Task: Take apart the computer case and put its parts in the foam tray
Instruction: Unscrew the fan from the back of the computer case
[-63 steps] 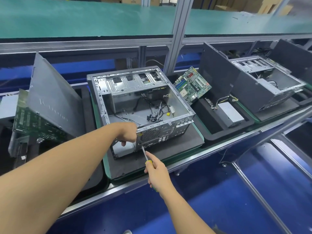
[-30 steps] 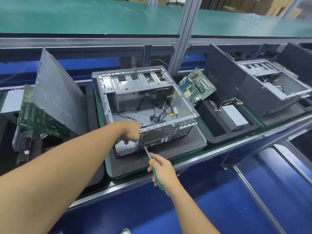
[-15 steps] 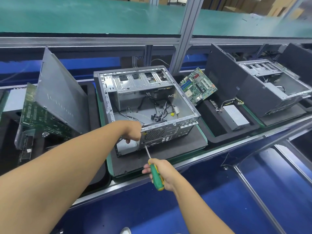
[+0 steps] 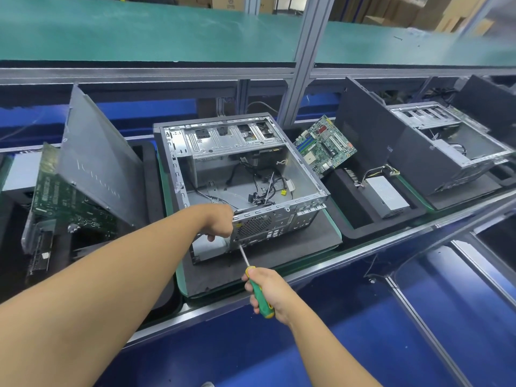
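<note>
our right hand (image 4: 269,291) grips one green screwdriver (image 4: 256,289), tip at the rear of the computer case (image 4: 251,152) on its foam tray (image 4: 307,247). our left hand (image 4: 220,222) curls there; we cannot tell on what. beyond: a second case (image 4: 446,152), a left motherboard (image 4: 64,202), a right motherboard (image 4: 325,145). the side panel (image 4: 97,169) lettering is unreadable.

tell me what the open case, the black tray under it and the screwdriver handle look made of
case: bare sheet steel, likely; dull silver, stamped slots and folded edges.
tray: dense black foam, it seems; matte, soft rounded rim, green layer at the edge.
screwdriver handle: plastic, possibly rubber-coated; smooth green with yellow ends.
</note>
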A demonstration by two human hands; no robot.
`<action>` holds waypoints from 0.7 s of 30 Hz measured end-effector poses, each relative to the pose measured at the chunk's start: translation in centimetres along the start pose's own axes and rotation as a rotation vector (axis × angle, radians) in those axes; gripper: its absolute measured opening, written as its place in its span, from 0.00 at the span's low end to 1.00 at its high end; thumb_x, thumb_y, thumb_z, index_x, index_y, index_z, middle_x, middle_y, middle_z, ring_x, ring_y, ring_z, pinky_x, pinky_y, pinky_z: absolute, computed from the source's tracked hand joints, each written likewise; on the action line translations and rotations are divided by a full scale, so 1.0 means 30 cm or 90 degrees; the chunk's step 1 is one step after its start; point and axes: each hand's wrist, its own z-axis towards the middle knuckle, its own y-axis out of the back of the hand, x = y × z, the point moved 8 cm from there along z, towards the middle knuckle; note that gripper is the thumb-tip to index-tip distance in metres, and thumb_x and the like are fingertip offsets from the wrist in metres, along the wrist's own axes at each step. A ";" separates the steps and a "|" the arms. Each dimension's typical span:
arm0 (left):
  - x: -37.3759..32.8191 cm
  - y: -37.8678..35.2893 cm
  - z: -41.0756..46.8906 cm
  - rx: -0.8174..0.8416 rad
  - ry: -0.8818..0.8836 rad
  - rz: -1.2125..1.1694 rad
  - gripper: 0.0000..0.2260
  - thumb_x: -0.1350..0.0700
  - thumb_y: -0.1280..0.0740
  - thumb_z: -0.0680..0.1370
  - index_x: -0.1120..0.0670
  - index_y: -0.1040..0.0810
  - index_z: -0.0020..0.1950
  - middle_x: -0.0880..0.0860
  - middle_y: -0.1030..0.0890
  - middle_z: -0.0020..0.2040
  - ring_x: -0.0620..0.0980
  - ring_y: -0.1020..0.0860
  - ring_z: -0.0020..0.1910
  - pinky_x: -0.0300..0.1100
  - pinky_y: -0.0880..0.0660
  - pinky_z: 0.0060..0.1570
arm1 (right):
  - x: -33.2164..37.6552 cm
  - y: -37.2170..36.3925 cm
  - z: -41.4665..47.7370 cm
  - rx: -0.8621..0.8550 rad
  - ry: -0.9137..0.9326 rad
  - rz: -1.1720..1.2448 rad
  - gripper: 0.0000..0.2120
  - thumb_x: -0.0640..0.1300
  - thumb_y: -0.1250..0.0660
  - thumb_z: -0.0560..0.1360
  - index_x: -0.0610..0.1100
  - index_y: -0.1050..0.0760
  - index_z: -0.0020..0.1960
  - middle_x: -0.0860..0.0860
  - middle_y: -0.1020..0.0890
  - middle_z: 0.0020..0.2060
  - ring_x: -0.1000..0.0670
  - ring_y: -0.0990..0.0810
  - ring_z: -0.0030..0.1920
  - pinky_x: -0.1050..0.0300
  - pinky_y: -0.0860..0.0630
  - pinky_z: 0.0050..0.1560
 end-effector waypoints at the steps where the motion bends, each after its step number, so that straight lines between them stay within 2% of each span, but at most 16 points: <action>1: 0.000 -0.001 -0.001 0.001 0.001 0.001 0.04 0.65 0.41 0.70 0.61 0.30 0.36 0.49 0.26 0.17 0.44 0.29 0.15 0.31 0.35 0.20 | 0.005 0.006 -0.002 -0.022 0.002 -0.033 0.13 0.51 0.42 0.84 0.43 0.26 0.49 0.50 0.26 0.36 0.51 0.30 0.26 0.58 0.30 0.29; 4: -0.001 0.000 -0.001 -0.002 0.000 -0.003 0.04 0.66 0.41 0.70 0.61 0.30 0.36 0.49 0.26 0.17 0.44 0.28 0.15 0.31 0.34 0.20 | 0.042 0.028 -0.016 -0.136 0.032 -0.239 0.13 0.52 0.41 0.81 0.45 0.30 0.44 0.49 0.26 0.34 0.49 0.28 0.29 0.57 0.31 0.31; 7: -0.004 0.004 -0.003 -0.007 -0.002 -0.008 0.05 0.66 0.41 0.70 0.60 0.30 0.34 0.49 0.27 0.17 0.43 0.29 0.15 0.31 0.34 0.20 | 0.083 0.029 -0.036 -0.265 0.087 -0.509 0.13 0.54 0.41 0.82 0.46 0.31 0.46 0.50 0.22 0.41 0.45 0.24 0.40 0.53 0.30 0.38; 9: -0.004 0.005 -0.002 -0.011 -0.003 -0.009 0.06 0.66 0.41 0.70 0.60 0.31 0.33 0.48 0.27 0.16 0.43 0.28 0.15 0.31 0.34 0.21 | 0.091 0.021 -0.042 -0.308 0.098 -0.571 0.13 0.55 0.42 0.83 0.47 0.32 0.47 0.50 0.21 0.44 0.45 0.23 0.42 0.53 0.30 0.40; 11: -0.002 0.004 -0.002 -0.013 -0.004 -0.009 0.06 0.66 0.41 0.70 0.59 0.31 0.33 0.49 0.27 0.16 0.43 0.28 0.15 0.32 0.34 0.21 | 0.091 0.013 -0.040 -0.304 0.099 -0.579 0.12 0.55 0.42 0.83 0.47 0.32 0.47 0.49 0.20 0.45 0.46 0.23 0.41 0.53 0.30 0.39; 13: -0.002 0.004 -0.003 -0.013 -0.006 -0.008 0.06 0.65 0.40 0.70 0.59 0.31 0.32 0.49 0.27 0.17 0.43 0.28 0.16 0.33 0.33 0.23 | 0.078 0.011 -0.027 -0.261 0.088 -0.489 0.13 0.54 0.40 0.81 0.46 0.32 0.44 0.49 0.23 0.40 0.48 0.25 0.36 0.55 0.31 0.36; 16: 0.000 0.001 -0.002 -0.005 -0.009 0.002 0.06 0.65 0.41 0.69 0.59 0.31 0.33 0.49 0.26 0.17 0.44 0.26 0.18 0.34 0.33 0.25 | 0.027 0.012 -0.007 -0.152 -0.022 -0.154 0.12 0.51 0.39 0.78 0.43 0.26 0.43 0.47 0.24 0.34 0.50 0.28 0.26 0.55 0.31 0.32; 18: 0.000 0.001 -0.001 -0.005 -0.010 0.006 0.05 0.65 0.41 0.69 0.59 0.30 0.33 0.49 0.26 0.17 0.44 0.25 0.19 0.35 0.32 0.26 | -0.005 0.002 -0.007 -0.062 -0.104 -0.025 0.16 0.50 0.42 0.79 0.39 0.21 0.48 0.46 0.20 0.36 0.49 0.27 0.27 0.56 0.28 0.34; 21: -0.004 0.005 0.001 -0.009 -0.014 0.004 0.05 0.65 0.41 0.69 0.59 0.31 0.33 0.49 0.27 0.17 0.44 0.24 0.19 0.36 0.31 0.27 | -0.028 -0.014 -0.009 0.056 -0.135 0.084 0.20 0.48 0.46 0.83 0.36 0.20 0.54 0.43 0.16 0.43 0.49 0.24 0.32 0.54 0.25 0.39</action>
